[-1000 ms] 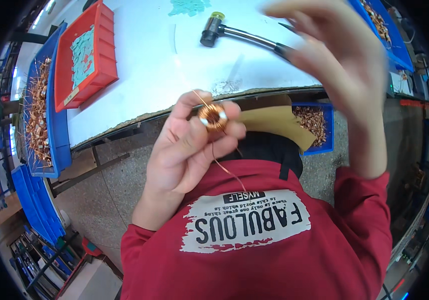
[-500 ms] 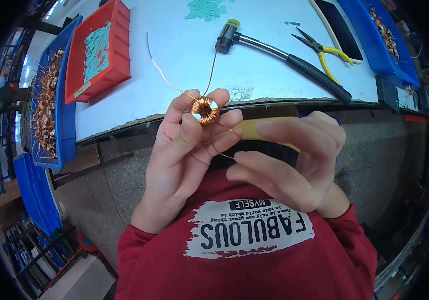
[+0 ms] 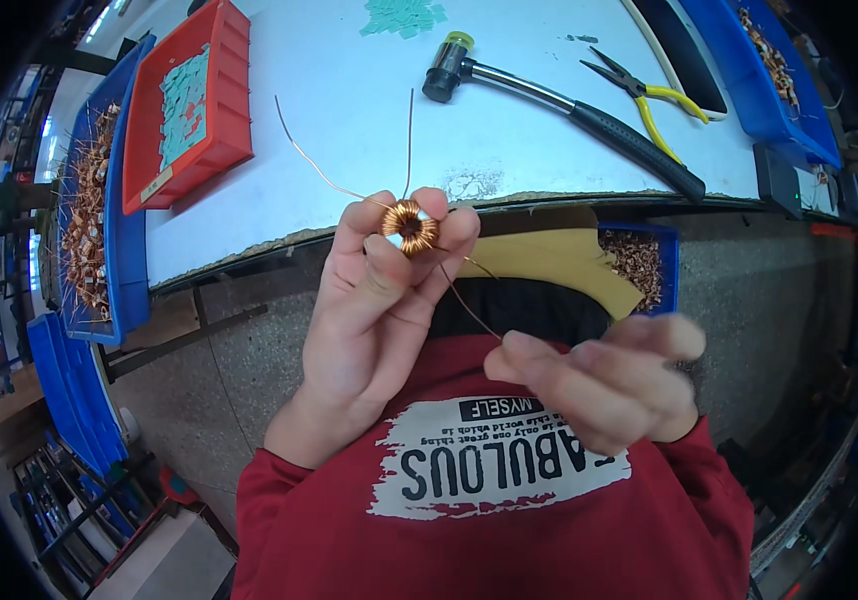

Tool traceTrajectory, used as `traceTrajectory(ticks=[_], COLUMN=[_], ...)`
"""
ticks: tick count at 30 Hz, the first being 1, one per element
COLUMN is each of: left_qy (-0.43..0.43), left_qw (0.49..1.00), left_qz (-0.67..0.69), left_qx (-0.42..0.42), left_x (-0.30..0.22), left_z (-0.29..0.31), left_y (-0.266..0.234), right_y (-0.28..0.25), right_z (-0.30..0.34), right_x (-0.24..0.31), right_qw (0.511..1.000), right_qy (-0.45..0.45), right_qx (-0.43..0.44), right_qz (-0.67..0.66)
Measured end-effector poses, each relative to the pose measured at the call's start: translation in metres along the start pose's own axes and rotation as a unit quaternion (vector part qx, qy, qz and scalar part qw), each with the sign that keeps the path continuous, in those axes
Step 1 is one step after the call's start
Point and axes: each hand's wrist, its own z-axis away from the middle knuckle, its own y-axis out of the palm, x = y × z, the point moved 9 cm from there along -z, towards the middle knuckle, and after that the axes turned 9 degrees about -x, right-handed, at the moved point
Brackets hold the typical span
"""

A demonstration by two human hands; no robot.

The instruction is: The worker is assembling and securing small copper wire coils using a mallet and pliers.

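Observation:
Between the thumb and fingers of my left hand (image 3: 369, 290) is a toroidal coil (image 3: 423, 238), a ring wound with copper wire, with pale patches showing at its upper right and lower left. Two long wire leads rise from it over the table edge. Two more leads come out toward my right. The longer of these, a copper wire lead (image 3: 467, 303), runs down to the fingertips of my right hand (image 3: 604, 385), where thumb and forefinger pinch its end. The other right-hand fingers are curled and slightly blurred.
On the white table (image 3: 329, 60) lie a mallet (image 3: 519, 82), yellow-handled pliers (image 3: 649, 95) and green chips (image 3: 404, 15). A red bin (image 3: 232, 110) holds more chips. Blue bins with coils stand left (image 3: 129, 230) and far right (image 3: 799, 120); another blue bin (image 3: 671, 268) sits below the edge.
My right hand has moved down and closed its fingers at the wire's end, pulling that lead straighter. The left hand keeps the coil, its fingers drawn closer round it.

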Motion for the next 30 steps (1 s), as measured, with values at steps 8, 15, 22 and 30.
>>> traceTrajectory(ticks=[8,15,22,30], left_qy=[-0.012,-0.023,0.035,0.031], left_qw=[1.000,0.978,0.934,0.936], left_qz=[0.019,-0.202,-0.342,-0.343], left_qx=[0.019,-0.048,-0.096,-0.077], left_x=[0.004,0.000,-0.007,0.002], left_z=[-0.001,-0.006,0.001,0.000], left_y=[0.009,0.008,0.006,-0.001], right_y=[0.003,0.010,0.054,0.058], right_z=[0.026,-0.014,-0.015,-0.012], right_x=[0.030,-0.045,-0.056,-0.076], right_qw=[0.946,0.968,0.918,0.887], right_qy=[-0.278,0.118,0.275,0.301], right_qx=[-0.072,0.043,0.127,0.124], right_qz=[0.148,-0.216,-0.257,-0.327])
